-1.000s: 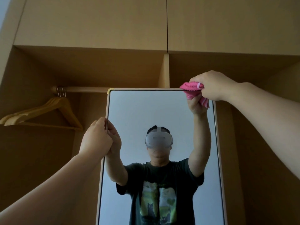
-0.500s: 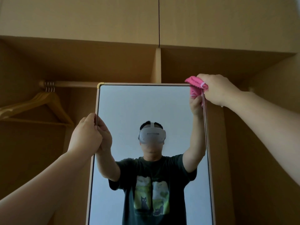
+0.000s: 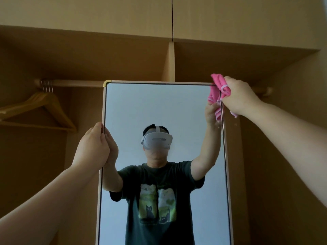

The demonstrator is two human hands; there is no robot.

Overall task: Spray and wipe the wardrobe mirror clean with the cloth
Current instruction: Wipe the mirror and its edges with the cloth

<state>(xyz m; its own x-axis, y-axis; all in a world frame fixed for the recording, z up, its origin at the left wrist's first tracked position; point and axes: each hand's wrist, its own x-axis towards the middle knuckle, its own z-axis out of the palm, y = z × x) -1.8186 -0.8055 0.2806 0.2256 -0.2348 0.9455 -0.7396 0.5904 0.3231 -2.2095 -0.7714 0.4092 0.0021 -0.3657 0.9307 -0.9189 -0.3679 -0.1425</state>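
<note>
A tall wardrobe mirror [image 3: 159, 106] with a pale frame stands in front of me inside an open wooden wardrobe. My left hand [image 3: 91, 147] grips the mirror's left edge at mid height, fingers curled round the frame. My right hand [image 3: 238, 96] holds a bunched pink cloth [image 3: 219, 84] against the mirror's top right corner and right edge. Part of the cloth is hidden in my fist. The glass reflects a person in a dark T-shirt with both arms raised. No spray bottle is in view.
A wooden rail [image 3: 74, 83] runs behind the mirror's top, with wooden hangers [image 3: 40, 106] hanging at the left. A vertical divider panel [image 3: 170, 61] rises above the mirror. Closed upper cupboard doors [image 3: 106, 15] fill the top. The wardrobe's side wall [image 3: 292, 156] stands at the right.
My right hand with the cloth has slid from the top edge rightward onto the top right corner and slightly down the right edge. My left hand keeps its grip on the left edge.
</note>
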